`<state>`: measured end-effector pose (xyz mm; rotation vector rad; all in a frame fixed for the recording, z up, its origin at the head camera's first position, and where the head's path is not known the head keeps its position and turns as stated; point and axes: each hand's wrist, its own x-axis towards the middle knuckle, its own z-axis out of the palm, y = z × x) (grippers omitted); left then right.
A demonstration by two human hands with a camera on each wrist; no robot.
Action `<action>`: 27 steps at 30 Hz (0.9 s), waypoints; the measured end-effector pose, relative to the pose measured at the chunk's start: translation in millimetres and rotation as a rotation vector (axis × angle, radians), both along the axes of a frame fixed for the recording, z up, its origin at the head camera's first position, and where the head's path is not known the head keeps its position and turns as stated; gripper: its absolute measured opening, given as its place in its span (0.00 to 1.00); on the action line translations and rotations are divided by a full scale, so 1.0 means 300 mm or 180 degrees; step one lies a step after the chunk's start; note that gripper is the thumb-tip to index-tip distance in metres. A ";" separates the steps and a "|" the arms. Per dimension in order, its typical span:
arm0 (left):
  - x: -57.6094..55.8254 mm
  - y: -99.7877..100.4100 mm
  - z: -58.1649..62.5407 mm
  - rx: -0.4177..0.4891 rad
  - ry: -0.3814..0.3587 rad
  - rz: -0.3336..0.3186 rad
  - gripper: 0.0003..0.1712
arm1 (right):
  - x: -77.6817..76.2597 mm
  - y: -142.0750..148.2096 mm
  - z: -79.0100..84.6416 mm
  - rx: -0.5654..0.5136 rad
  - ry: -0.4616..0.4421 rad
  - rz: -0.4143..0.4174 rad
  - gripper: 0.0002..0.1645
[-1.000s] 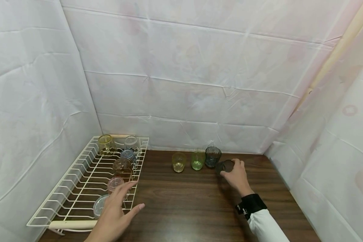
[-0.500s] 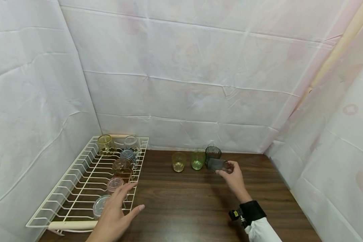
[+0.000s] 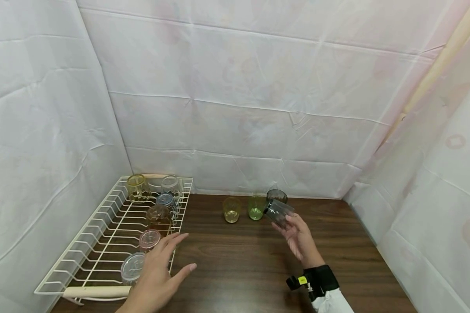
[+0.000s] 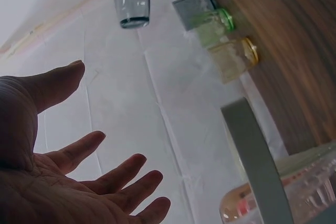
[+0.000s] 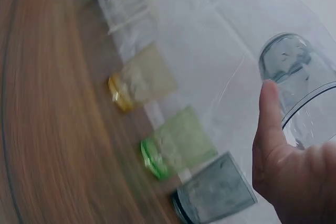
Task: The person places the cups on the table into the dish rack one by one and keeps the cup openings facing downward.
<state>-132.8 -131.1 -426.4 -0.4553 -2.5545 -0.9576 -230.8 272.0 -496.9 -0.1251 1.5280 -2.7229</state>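
My right hand (image 3: 297, 237) grips a smoky grey-blue drinking glass (image 3: 279, 213) near its mouth. The glass is tilted, its thick base pointing to the upper left in the head view. In the right wrist view, the thumb lies along the side of this glass (image 5: 294, 72). Behind it stands another dark grey glass (image 3: 277, 195), partly hidden. A green glass (image 3: 256, 208) and a yellow glass (image 3: 231, 211) stand upright to its left. My left hand (image 3: 156, 274) is held with fingers spread and nothing in them, over the front right part of the white dish rack (image 3: 98, 269).
Several glasses sit upside down in the rack, among them a yellow glass (image 3: 137, 189), an amber glass (image 3: 158, 217), a pink glass (image 3: 149, 239) and a clear glass (image 3: 133, 267). The dark wooden table (image 3: 227, 269) is bounded by white cloth walls (image 3: 235, 108).
My right hand has turned over and drawn toward me, tipping the grey-blue glass from mouth up, through sideways, to base up-left. My left hand has shifted slightly right.
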 end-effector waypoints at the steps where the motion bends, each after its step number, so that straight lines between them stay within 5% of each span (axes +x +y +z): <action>1: 0.000 0.005 0.002 0.0008 -0.0034 -0.0012 0.41 | 0.006 -0.001 0.000 -0.0140 0.0061 0.0112 0.23; 15: 0.003 0.046 0.003 0.0086 -0.0136 -0.0044 0.41 | 0.079 -0.070 0.045 -0.1832 0.0487 0.1022 0.31; 27: 0.008 0.057 -0.013 0.0121 -0.0155 -0.0054 0.41 | 0.097 -0.123 0.055 -0.2025 0.0796 0.1506 0.33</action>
